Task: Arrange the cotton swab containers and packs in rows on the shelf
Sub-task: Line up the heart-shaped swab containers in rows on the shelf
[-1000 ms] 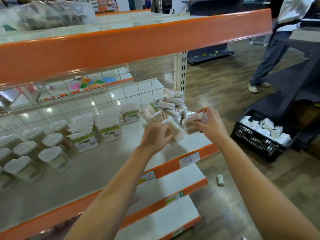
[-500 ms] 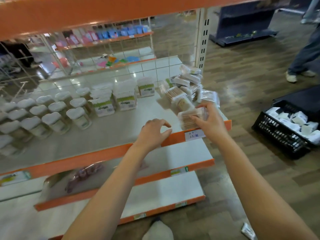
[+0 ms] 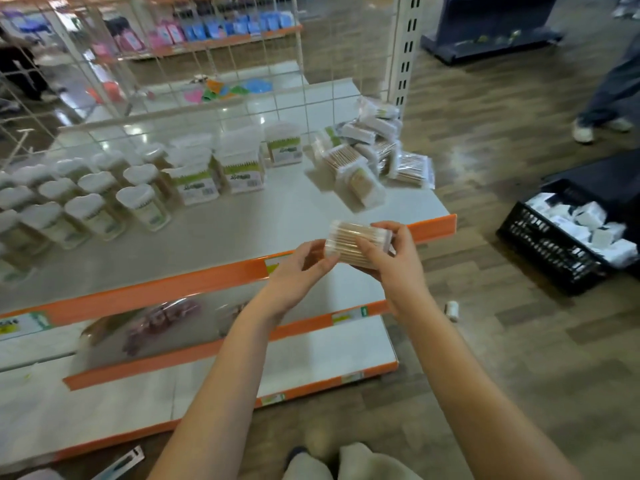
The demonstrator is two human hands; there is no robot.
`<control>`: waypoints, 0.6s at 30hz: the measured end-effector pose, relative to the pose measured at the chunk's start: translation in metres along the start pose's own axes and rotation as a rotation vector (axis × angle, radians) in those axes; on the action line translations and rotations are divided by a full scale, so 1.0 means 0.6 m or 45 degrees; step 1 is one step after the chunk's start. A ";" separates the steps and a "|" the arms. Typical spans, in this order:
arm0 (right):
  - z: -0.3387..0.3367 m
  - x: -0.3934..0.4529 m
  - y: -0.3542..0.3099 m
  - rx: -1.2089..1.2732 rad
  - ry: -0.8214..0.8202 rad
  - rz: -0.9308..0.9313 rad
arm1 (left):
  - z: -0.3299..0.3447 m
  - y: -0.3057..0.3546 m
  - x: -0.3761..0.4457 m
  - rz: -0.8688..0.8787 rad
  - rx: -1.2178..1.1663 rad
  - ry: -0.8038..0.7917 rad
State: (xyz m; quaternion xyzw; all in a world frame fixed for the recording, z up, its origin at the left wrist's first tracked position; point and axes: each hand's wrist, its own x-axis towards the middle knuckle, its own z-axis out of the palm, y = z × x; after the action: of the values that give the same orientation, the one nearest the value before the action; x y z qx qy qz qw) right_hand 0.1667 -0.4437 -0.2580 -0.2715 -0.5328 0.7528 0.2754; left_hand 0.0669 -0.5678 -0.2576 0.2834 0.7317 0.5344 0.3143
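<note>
Both hands [image 3: 393,263] around clear, crinkly swab pack [image 3: 356,241]

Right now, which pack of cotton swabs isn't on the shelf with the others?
The pack held between the left hand and right hand, above the shelf's orange edge. The other packs lie heaped at the shelf's right end.

Nothing legible; green labels on the boxes [image 3: 242,174] and shelf-edge tags [image 3: 273,265] are too blurred.

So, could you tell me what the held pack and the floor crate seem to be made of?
Pack: clear glossy plastic film, likely, since tan sticks with white tips show through. Crate: black moulded plastic, apparently, with lattice walls and a matte look.
</note>
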 end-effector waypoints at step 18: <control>0.050 -0.051 0.033 -0.056 -0.028 0.119 | -0.046 -0.016 -0.015 -0.109 -0.371 0.088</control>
State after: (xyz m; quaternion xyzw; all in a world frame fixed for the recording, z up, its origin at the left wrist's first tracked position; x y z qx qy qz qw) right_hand 0.1644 -0.4902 -0.2647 -0.2936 -0.5390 0.7558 0.2281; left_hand 0.0506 -0.5938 -0.2588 0.1848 0.6681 0.6304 0.3494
